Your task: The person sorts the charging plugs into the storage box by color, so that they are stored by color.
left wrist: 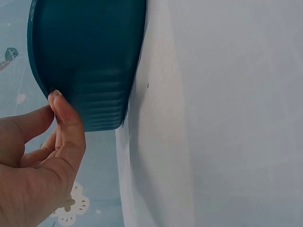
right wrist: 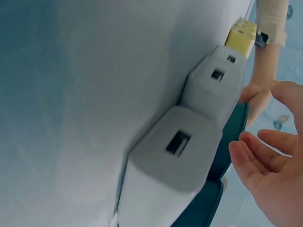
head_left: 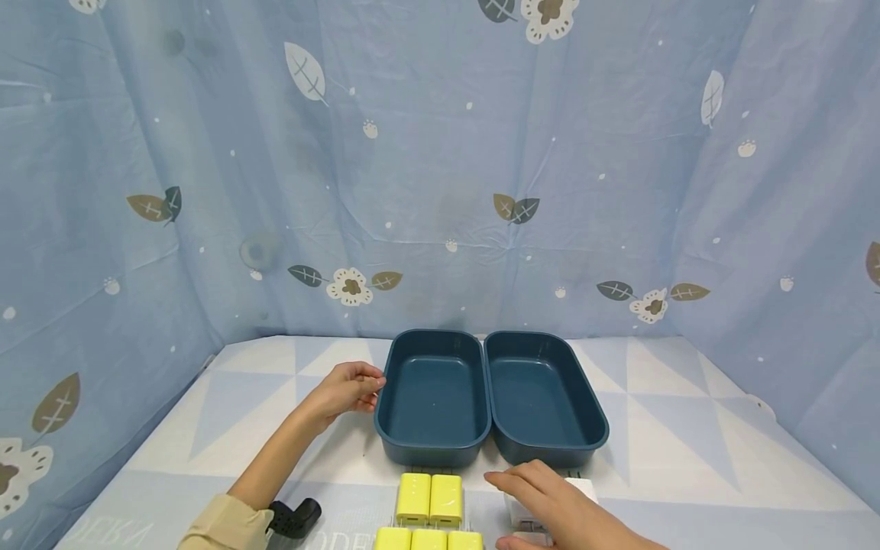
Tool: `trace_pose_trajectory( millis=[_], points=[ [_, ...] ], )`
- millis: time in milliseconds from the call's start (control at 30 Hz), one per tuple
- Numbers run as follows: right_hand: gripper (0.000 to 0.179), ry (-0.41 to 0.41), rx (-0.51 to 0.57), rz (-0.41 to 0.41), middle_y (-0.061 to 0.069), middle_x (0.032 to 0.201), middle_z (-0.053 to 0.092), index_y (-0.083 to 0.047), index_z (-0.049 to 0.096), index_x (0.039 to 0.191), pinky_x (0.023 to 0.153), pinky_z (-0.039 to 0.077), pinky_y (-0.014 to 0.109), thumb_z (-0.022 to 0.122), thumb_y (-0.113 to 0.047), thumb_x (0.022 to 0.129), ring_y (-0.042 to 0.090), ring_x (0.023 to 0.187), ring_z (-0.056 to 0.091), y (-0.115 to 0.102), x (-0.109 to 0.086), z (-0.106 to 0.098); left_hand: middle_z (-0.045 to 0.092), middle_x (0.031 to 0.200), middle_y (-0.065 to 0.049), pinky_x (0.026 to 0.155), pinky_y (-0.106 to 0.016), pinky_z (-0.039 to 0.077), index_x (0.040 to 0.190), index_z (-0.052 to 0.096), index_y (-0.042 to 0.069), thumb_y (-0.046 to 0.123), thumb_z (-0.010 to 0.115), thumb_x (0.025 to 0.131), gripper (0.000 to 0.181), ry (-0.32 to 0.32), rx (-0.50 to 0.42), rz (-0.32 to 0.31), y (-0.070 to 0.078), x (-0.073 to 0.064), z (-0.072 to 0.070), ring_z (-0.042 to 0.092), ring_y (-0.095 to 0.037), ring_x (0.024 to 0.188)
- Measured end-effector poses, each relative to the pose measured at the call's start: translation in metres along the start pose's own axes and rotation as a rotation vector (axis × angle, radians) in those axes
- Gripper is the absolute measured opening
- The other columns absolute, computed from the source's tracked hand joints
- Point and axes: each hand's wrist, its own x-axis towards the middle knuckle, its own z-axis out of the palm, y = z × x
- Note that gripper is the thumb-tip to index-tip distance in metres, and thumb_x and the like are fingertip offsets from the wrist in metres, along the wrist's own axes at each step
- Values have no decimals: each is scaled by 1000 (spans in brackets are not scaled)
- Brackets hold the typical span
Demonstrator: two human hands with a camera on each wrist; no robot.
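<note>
Two dark teal plastic bins [head_left: 433,401] stand side by side in the head view. My left hand [head_left: 352,388] is at the outer left rim of the left bin. In the left wrist view, its thumb and fingertips [left wrist: 55,94] pinch that rim. My right hand [head_left: 567,510] hovers over white charger plugs [head_left: 583,487] in front of the right bin, partly covering them. The right wrist view shows its fingers [right wrist: 246,158] loosely bent, apart from the white chargers [right wrist: 175,142] and holding nothing. Several yellow charger plugs [head_left: 414,498] stand in rows before the left bin.
A white and pale blue patterned cloth [head_left: 660,451] covers the table. Blue curtains [head_left: 440,153] with leaf and flower prints hang behind and at both sides. A black rounded object [head_left: 297,519] shows beside the left sleeve.
</note>
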Motion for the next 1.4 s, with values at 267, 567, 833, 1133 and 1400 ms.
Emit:
trace_pose_trajectory(
  millis=[267, 567, 833, 1133, 1400],
  points=[
    [60, -86, -5, -34, -6, 111, 51, -12, 47, 133, 76, 48, 20, 59, -48, 87, 3, 95, 45, 0, 3, 5, 58, 78, -10, 64, -30, 54, 112, 51, -11, 9, 55, 93, 27, 1, -1, 0, 1, -1, 0, 56, -16, 64],
    [52, -188, -26, -26, -10, 105, 53, -10, 53, 125, 72, 46, 15, 51, -50, 91, 0, 90, 45, -4, 6, 11, 59, 79, -9, 65, -30, 54, 112, 52, -11, 10, 55, 94, 28, -7, -4, 0, 1, -2, -1, 57, -16, 64],
    [51, -210, -57, -28, -12, 99, 54, -9, 56, 120, 70, 45, 13, 49, -50, 92, -2, 86, 45, -9, 8, 16, 60, 84, -12, 65, -30, 54, 113, 53, -12, 13, 54, 94, 31, -22, -1, -2, 2, -2, -1, 58, -15, 66],
    [44, -218, -94, -105, -13, 96, 55, -8, 58, 118, 70, 41, 8, 47, -43, 95, -4, 82, 45, -8, 13, 24, 60, 85, -11, 67, -30, 55, 114, 53, -11, 13, 55, 94, 31, -22, -5, -34, 1, -2, -2, 59, -15, 67],
    [41, -208, -101, -120, -15, 93, 56, -10, 60, 115, 68, 39, 5, 47, -44, 95, -6, 79, 44, -10, 16, 27, 61, 90, -14, 68, -31, 55, 118, 48, -14, 11, 54, 93, 36, -57, -1, -2, 2, -3, -4, 60, -16, 69]
  ],
)
